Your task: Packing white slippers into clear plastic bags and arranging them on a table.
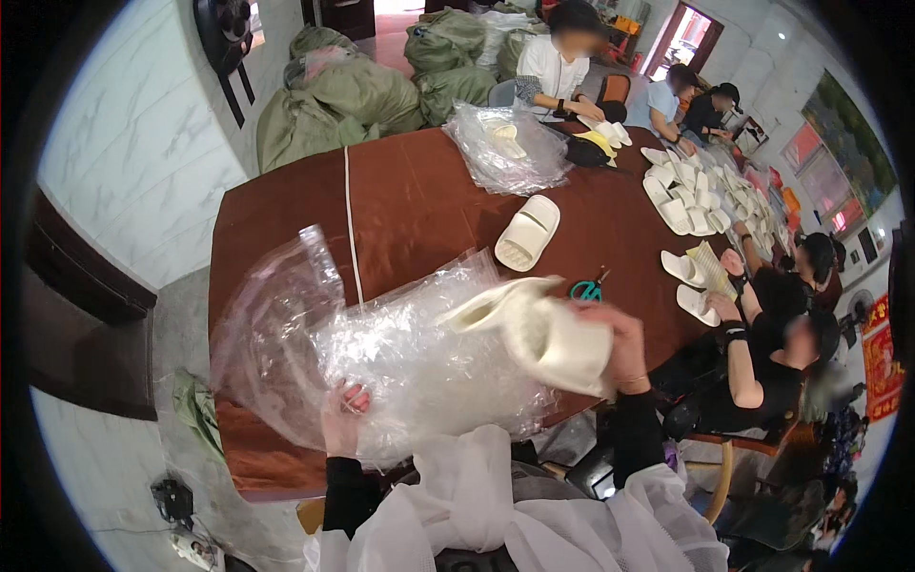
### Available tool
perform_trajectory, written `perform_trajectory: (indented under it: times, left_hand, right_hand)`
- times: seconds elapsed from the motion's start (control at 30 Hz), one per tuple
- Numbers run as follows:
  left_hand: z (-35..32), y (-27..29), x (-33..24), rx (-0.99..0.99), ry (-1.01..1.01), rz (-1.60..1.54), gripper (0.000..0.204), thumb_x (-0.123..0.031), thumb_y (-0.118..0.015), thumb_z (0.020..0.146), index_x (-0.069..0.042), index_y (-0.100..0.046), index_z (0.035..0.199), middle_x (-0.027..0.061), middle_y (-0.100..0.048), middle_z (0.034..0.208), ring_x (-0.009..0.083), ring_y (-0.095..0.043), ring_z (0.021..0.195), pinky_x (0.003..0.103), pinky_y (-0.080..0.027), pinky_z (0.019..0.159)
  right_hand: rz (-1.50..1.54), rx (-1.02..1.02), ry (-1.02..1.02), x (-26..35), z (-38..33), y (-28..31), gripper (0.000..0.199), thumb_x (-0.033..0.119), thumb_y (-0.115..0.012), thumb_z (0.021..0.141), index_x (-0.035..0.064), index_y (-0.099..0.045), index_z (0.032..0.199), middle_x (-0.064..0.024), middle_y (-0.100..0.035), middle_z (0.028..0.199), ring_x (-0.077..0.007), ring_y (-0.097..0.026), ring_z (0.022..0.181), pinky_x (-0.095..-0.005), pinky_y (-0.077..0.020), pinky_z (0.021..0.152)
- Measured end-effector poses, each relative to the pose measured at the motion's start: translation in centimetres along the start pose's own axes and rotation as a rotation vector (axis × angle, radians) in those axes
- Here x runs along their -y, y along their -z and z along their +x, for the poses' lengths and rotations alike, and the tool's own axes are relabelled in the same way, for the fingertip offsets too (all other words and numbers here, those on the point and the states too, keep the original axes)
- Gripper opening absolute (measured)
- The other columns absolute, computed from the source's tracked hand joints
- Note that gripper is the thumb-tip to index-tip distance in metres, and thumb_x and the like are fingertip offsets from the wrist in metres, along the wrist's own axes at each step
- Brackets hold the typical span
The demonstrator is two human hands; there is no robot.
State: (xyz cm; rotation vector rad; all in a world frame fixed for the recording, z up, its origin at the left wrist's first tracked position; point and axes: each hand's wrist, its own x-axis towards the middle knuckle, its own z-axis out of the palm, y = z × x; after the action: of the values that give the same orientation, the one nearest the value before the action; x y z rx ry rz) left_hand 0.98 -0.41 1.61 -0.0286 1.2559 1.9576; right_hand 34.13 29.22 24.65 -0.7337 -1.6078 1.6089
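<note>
Slippers, a white pair pressed together, sit clamped in the right hand, just at the mouth of a clear plastic bag. Left hand pinches the bag's near edge. Pair not yet inside, by my judgement; another slipper lies unbagged on the brown table.

A packing workshop: slippers cover the worktable, stuffed sacks behind.

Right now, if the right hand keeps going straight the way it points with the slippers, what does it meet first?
Probably the clear plastic bags beside it: the right hand holds the cream slippers pointing left at them. Depth is unclear.
</note>
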Motion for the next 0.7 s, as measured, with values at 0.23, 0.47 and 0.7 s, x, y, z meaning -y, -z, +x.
perform_trajectory:
  times: [0.23, 0.47, 0.7]
  left_hand:
    - [-0.8, -2.8, -0.9, -0.056, -0.114, 0.063, 0.028, -0.018, -0.044, 0.102, -0.002, -0.055, 0.122, 0.0156, -0.066, 0.105, 0.0245, -0.067, 0.088, 0.035, -0.057, 0.072]
    - [-2.5, -4.9, -3.5, -0.194, -0.358, 0.254, 0.025, -0.020, -0.046, 0.102, 0.000, -0.059, 0.111, 0.0072, -0.066, 0.079, 0.0122, -0.061, 0.059, 0.027, -0.052, 0.048]
    - [-3.3, -7.9, -5.1, -0.445, -0.663, 0.794, 0.018, -0.015, -0.050, 0.101, -0.002, -0.063, 0.104, -0.0007, -0.056, 0.064, 0.0027, -0.046, 0.050, 0.022, -0.036, 0.044]
  right_hand:
    - [-1.137, -0.332, 0.332, -6.1, 2.9, 13.5, 0.028, -0.007, -0.051, 0.088, -0.0004, -0.064, 0.112, -0.0112, -0.066, 0.116, -0.0238, -0.061, 0.111, -0.0333, -0.0458, 0.096]
    - [-0.935, -0.246, 0.778, -0.4, -0.1, -7.2, 0.026, -0.002, -0.051, 0.088, -0.0029, -0.064, 0.110, -0.0169, -0.063, 0.113, -0.0312, -0.058, 0.107, -0.0391, -0.0431, 0.096]
    - [-0.508, -0.328, 0.537, 5.4, -1.5, -8.6, 0.023, -0.002, -0.043, 0.092, -0.0057, -0.062, 0.104, -0.0129, -0.064, 0.102, -0.0218, -0.061, 0.093, -0.0331, -0.0474, 0.086]
